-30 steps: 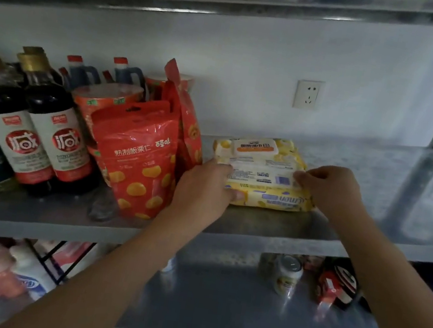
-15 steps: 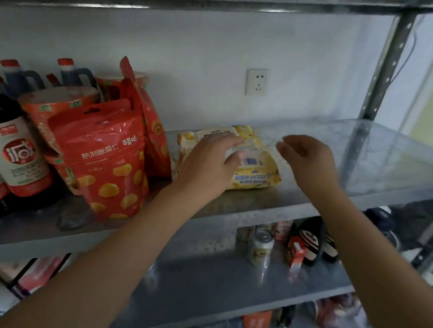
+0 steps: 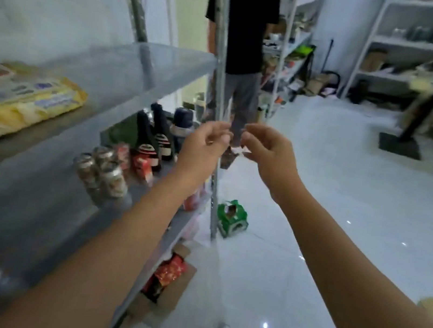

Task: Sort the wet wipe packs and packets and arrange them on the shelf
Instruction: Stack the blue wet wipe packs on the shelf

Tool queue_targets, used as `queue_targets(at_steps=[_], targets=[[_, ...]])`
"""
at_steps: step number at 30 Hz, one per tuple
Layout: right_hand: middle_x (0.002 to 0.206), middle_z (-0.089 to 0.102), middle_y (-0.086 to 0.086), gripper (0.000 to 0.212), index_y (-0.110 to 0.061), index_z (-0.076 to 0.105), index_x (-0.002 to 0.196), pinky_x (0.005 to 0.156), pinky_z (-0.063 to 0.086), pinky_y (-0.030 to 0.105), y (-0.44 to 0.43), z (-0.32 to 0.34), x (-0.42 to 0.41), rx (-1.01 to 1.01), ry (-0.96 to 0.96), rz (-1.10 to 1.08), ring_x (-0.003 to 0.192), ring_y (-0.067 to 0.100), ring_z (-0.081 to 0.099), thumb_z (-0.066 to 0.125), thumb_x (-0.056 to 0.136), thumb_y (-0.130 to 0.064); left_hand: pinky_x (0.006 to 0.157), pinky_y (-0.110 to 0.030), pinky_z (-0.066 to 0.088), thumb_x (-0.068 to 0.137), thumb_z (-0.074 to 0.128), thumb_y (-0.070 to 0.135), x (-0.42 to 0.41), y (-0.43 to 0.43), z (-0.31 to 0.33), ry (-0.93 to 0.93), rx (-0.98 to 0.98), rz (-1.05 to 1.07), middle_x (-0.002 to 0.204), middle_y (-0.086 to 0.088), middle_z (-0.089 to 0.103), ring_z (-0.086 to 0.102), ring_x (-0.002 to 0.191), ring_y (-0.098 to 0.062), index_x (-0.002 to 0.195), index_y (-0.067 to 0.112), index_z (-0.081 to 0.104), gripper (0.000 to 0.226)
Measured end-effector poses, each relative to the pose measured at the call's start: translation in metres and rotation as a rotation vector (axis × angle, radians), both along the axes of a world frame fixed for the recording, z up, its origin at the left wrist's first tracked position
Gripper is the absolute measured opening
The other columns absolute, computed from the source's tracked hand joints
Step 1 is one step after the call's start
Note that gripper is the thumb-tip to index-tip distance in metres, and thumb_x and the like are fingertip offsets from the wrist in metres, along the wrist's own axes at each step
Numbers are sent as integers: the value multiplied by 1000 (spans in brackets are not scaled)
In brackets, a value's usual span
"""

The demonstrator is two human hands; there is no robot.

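Hands empty: the left hand (image 3: 207, 145) and right hand (image 3: 265, 150) hover side by side in open air, fingers loosely curled round nothing, fingertips nearly meeting. Well off to their left, about level with them, the yellow wet wipe pack (image 3: 18, 101) lies flat on the metal shelf (image 3: 140, 66), probably so its label faces the aisle. With both grips free, the next step is likely fetching another pack; none shows here.

We stand in a stockroom or small shop: a metal shelf unit (image 3: 145, 67) carries dark bottles (image 3: 147, 138) and cans (image 3: 107, 172), a cardboard box (image 3: 175, 293) of goods sits on the tiled floor (image 3: 316, 208), and more loaded racks (image 3: 399, 42) line the back.
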State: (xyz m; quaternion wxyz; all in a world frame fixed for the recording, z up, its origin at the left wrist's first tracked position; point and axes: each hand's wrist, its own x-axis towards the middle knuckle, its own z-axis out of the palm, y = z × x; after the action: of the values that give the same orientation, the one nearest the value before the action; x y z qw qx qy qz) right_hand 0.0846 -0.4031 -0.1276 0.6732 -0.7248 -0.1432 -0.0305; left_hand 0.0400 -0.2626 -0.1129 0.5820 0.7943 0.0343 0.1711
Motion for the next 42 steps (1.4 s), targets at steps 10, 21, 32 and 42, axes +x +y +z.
queue_targets(at_steps=[10, 21, 32, 42], targets=[[114, 70, 6, 24, -14, 65, 119, 84, 60, 34, -291, -55, -141, 72, 162, -690, 106, 21, 68, 63, 95, -18, 87, -27, 53, 99, 55, 16, -30, -281, -57, 172, -83, -672, 116, -1, 69, 65, 104, -17, 122, 21, 60, 24], [114, 70, -2, 29, -17, 64, 123, 88, 58, 31, -449, -118, -199, 134, 347, -983, 102, 15, 68, 63, 96, -26, 96, -34, 53, 99, 56, 15, -46, -466, -118, 355, 66, -940, 121, -7, 66, 64, 110, -21, 122, 21, 59, 24], [112, 61, 7, 37, -12, 52, 125, 74, 59, 35, -615, -222, -149, 446, 759, -1159, 83, 13, 63, 66, 93, -22, 74, -20, 48, 93, 65, 28, 0, -632, -210, 754, 308, -876, 119, 0, 57, 56, 98, -12, 142, 16, 41, 56], [109, 64, 7, 48, -12, 43, 136, 55, 53, 31, -673, -274, -106, 560, 997, -1090, 77, 16, 65, 64, 95, -27, 95, -36, 45, 94, 61, 39, 57, -728, -274, 933, 450, -842, 146, -7, 47, 50, 128, -28, 147, 15, 36, 64]])
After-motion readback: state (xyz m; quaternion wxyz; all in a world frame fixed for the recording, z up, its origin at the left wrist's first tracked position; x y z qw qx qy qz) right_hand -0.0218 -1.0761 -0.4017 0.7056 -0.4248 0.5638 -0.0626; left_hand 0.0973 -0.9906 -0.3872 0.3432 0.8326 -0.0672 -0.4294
